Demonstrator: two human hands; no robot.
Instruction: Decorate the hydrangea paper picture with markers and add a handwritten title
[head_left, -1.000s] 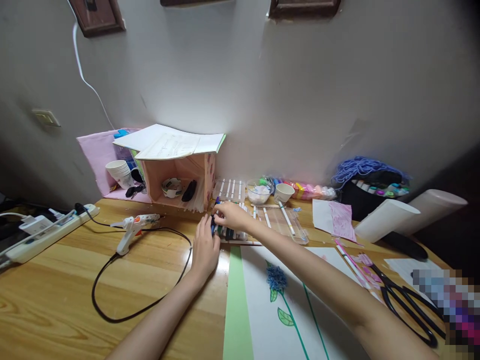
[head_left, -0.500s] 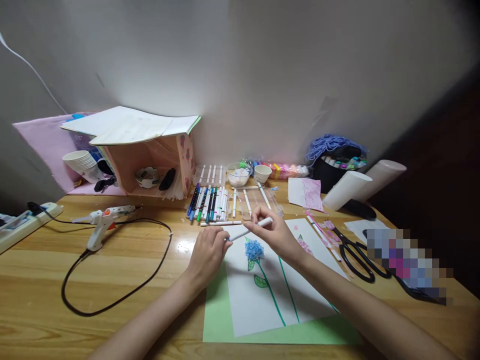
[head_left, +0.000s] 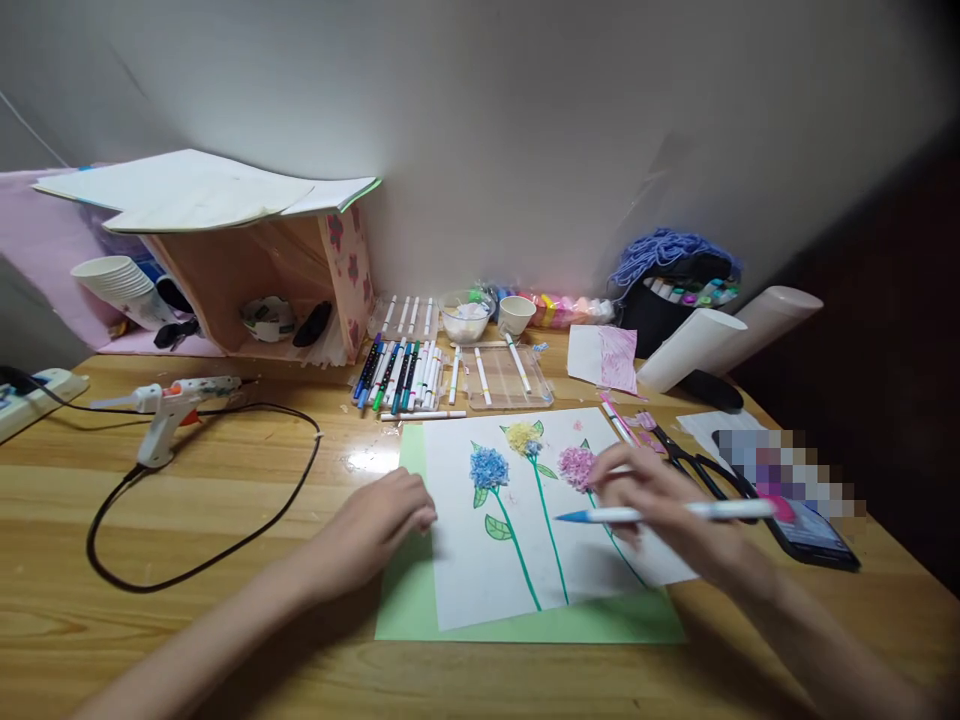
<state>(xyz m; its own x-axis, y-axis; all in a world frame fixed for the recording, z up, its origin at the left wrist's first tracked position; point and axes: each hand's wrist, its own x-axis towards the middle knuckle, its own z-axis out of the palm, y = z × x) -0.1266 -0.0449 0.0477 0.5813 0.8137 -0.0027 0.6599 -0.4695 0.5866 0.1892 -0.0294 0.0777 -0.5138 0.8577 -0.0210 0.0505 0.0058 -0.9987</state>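
Observation:
My right hand [head_left: 652, 495] grips a white marker [head_left: 731, 510] whose blue tip points left over the drawing. The white sheet [head_left: 465, 590] lies tilted on a green sheet [head_left: 405, 610] and shows three flowers on green stems: a blue one [head_left: 489, 468], a yellow one [head_left: 523, 437] with a small blue patch, and a pink one [head_left: 577, 468] beside my right fingers. At the sheet's left edge, my left hand [head_left: 386, 515] is closed with its fingers curled; whether it holds anything is hidden.
Behind the paper lie several markers [head_left: 401, 375] and a clear tray [head_left: 499, 400]. A glue gun [head_left: 165, 410] with a looped cable is at the left. Scissors [head_left: 701, 465] and a phone [head_left: 817, 535] lie at the right, near white rolls [head_left: 694, 350].
The hands have moved apart. My right hand has shifted right and down with the marker, its blue tip now exposed. My left hand has moved left and lower. The view has shifted slightly.

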